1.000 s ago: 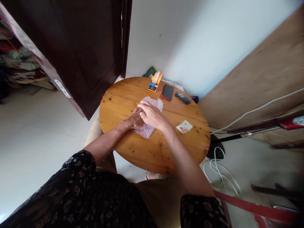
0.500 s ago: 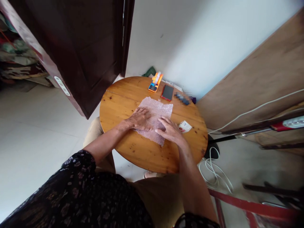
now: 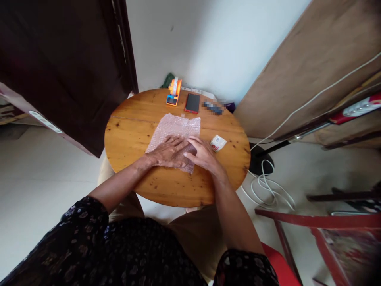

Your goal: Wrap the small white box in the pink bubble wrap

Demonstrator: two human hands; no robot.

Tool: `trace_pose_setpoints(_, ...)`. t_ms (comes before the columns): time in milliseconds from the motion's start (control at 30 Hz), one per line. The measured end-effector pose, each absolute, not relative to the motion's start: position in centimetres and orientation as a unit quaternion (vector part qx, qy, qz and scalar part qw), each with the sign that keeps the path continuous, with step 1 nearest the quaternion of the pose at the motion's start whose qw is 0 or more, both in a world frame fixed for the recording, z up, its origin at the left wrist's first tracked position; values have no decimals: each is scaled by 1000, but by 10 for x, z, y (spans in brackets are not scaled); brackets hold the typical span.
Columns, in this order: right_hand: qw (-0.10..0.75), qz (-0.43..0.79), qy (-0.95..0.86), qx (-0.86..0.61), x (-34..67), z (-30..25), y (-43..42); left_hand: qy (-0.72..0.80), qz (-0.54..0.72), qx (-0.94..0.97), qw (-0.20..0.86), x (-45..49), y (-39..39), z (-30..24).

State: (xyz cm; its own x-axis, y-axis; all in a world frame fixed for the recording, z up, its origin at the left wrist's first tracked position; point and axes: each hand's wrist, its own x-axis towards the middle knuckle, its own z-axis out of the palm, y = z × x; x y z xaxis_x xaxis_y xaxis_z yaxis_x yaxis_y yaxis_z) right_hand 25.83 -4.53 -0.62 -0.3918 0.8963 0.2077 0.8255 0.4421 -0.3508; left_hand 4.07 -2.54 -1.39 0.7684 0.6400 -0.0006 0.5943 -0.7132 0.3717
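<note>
On the round wooden table (image 3: 133, 135), a sheet of bubble wrap (image 3: 175, 129) is lying flat near the middle, its far edge pointing toward the wall. Both hands are resting on the near half of the sheet. Left hand (image 3: 168, 152) is lying palm down, fingers spread and flat, pressing the sheet onto the wood; nothing is being pinched. Right hand (image 3: 204, 155) is lying just beside it, palm down, fingers extended and pointing toward the left hand, fingertips touching or nearly touching it over the sheet's near right corner. Whether the right thumb is hooking under the edge cannot be told.

Just right of the right hand, a small white and red card packet (image 3: 218, 143) is sitting on the table, apart from the sheet. Along the far rim, an orange tape dispenser (image 3: 173, 90) is standing, with a red phone (image 3: 192, 103) beside it, screen dark. Below the table's right side, a white cable (image 3: 268, 190) is lying coiled on the floor.
</note>
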Motion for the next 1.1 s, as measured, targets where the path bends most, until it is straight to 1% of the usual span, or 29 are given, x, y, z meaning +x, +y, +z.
trace_pose_setpoints(100,263,28,-788,-555,274,8,-46,330,51,929,162,41,-24,-12)
trace_pose_setpoints(133,271,5,-761,-590,281,13,-45,329,47,930,158,41,-24,-12)
trace_pose_setpoints(167,257,-6,-734,-628,288,17,-44,330,44,930,155,42,-24,-11)
trace_pose_setpoints(200,226,-3,-709,-668,296,20,-44,332,41,930,153,43,-24,-11)
trace_pose_setpoints(267,150,38,-665,-731,311,24,-43,338,37,928,152,44,-25,-10)
trace_pose_setpoints(300,126,63,-642,-754,317,26,-44,341,36,927,153,45,-25,-10)
trace_pose_setpoints(333,122,75,-619,-772,321,27,-45,341,37,926,155,45,-25,-10)
trace_pose_setpoints(367,141,82,-599,-784,322,30,-47,339,39,927,158,45,-25,-9)
trace_pose_setpoints(433,234,87,-583,-774,315,38,-50,332,44,928,162,46,-26,-9)
trace_pose_setpoints(500,351,111,-609,-703,296,46,-50,327,46,930,161,46,-25,-10)
trace_pose_setpoints(533,384,132,-641,-652,283,48,-47,327,47,930,158,46,-25,-10)
trace_pose_setpoints(567,399,156,-672,-604,270,49,-43,329,47,930,155,46,-25,-11)
trace_pose_setpoints(600,399,181,-699,-565,257,47,-36,330,50,930,151,46,-25,-11)
trace_pose_setpoints(667,369,221,-729,-532,237,36,-20,333,60,930,144,47,-25,-13)
trace_pose_setpoints(833,332,200,-686,-615,231,-9,9,315,118,930,151,48,-25,-13)
trace_pose_setpoints(933,331,209,-685,-614,239,-23,9,315,174,918,169,42,-22,-9)
trace_pose_setpoints(1033,335,233,-695,-592,243,-27,7,408,202,878,147,30,-16,-6)
trace_pose_setpoints(1100,339,254,-700,-575,244,-28,8,474,176,851,141,21,-13,-5)
